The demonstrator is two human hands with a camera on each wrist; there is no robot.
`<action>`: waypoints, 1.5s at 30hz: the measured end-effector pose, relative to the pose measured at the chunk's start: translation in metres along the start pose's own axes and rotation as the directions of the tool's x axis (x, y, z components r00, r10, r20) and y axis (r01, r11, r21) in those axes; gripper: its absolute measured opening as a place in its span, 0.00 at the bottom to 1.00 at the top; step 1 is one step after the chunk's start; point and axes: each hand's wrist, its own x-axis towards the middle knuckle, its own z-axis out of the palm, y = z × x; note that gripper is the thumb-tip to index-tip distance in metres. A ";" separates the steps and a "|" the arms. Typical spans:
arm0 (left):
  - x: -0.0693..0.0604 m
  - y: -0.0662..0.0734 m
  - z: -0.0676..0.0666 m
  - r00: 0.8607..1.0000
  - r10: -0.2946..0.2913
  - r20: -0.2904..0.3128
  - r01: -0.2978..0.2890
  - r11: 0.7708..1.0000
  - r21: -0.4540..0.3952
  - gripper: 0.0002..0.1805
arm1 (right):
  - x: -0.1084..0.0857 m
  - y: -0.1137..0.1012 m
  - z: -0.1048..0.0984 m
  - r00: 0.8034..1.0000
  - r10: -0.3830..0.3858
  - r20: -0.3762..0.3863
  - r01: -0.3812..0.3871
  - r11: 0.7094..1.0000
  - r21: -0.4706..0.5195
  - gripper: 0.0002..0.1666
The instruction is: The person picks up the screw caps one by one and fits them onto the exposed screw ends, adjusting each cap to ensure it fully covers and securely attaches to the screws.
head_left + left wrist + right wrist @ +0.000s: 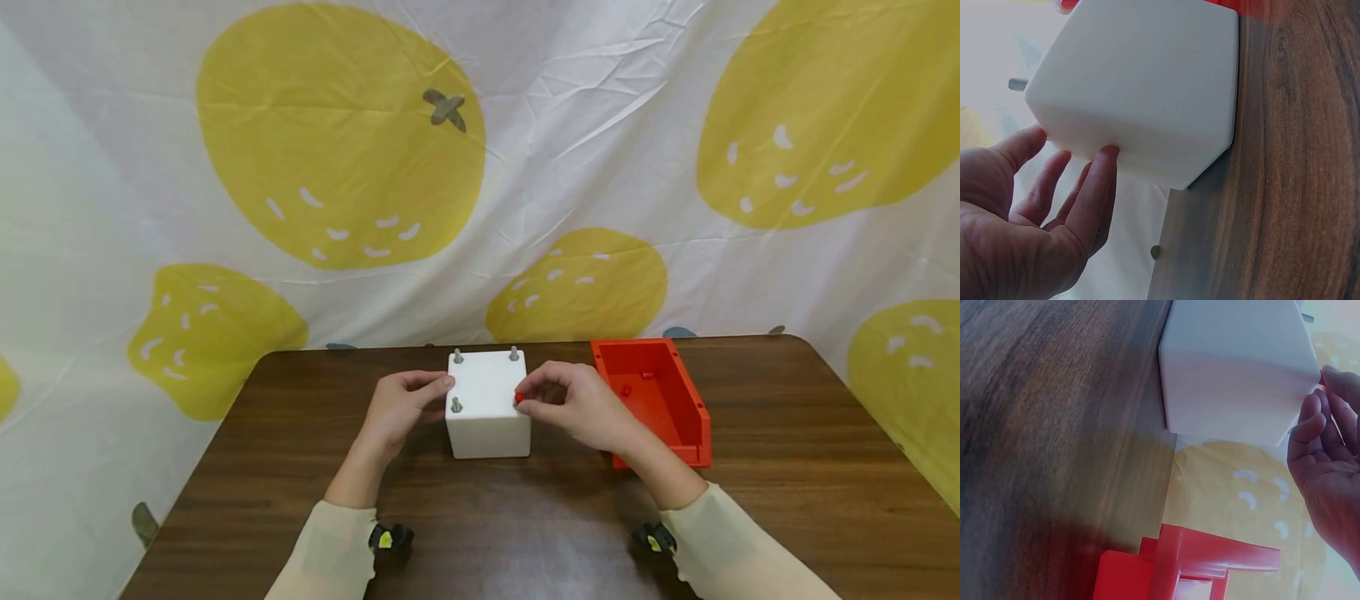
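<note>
A white block (pixel 487 387) with grey threaded bolts (pixel 456 406) upright at its top corners stands on the table. My left hand (pixel 405 404) rests against its left side, thumb at the top edge; in the left wrist view the fingertips (pixel 1107 153) touch the side face, fingers only slightly bent. At the near right corner my right hand (pixel 573 404) pinches a small red piece (pixel 519 398) between thumb and forefinger, right over the bolt there. That bolt is mostly hidden, and whether the red piece is threaded on it I cannot tell.
Right of the block, a red open bin (pixel 693 400) holds a few small red pieces (pixel 648 375), and my right forearm passes over its near left corner. Behind the brown wooden table (pixel 300 467) hangs a white cloth (pixel 585 108) with yellow fruit prints.
</note>
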 end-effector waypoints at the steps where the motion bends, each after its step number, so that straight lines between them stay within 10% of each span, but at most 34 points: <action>1: 0.000 0.000 0.000 1.000 0.000 0.001 0.000 1.000 -0.001 0.16 | 0.000 0.000 0.000 1.000 -0.002 -0.003 0.002 1.000 -0.002 0.09; 45: 0.001 -0.001 -0.001 1.000 0.002 0.000 -0.002 1.000 0.013 0.16 | -0.006 0.004 -0.004 0.999 0.013 -0.051 -0.014 1.000 -0.020 0.14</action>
